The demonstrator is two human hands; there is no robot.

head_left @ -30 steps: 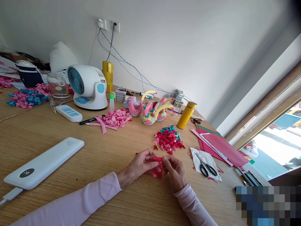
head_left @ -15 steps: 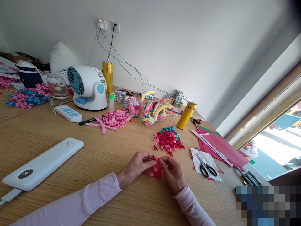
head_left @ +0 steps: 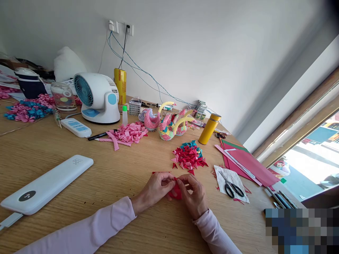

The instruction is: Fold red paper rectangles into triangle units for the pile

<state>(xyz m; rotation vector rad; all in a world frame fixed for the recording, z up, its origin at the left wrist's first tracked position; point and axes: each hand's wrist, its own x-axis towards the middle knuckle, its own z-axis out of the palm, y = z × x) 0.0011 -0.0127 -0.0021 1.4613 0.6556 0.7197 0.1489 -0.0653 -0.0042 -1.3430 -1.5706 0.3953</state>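
Observation:
Between my two hands is a small piece of red paper, pinched at its top edge and partly hidden by fingers. My left hand grips it from the left with thumb and fingertips. From the right, my right hand pinches the same paper, its fingertips almost touching the left ones. Another strip of red paper lies on the table just behind the left hand. Beyond the hands sits a pile of folded red and teal paper triangles.
Scissors lie on a white tissue at right, near red paper sheets. Paper swans, a yellow bottle, pink paper pieces and a white fan stand behind. A power bank lies at left.
The fingers have closed further over the red paper, which shows less now. A red strip behind the left hand has come into view. The camera has shifted slightly.

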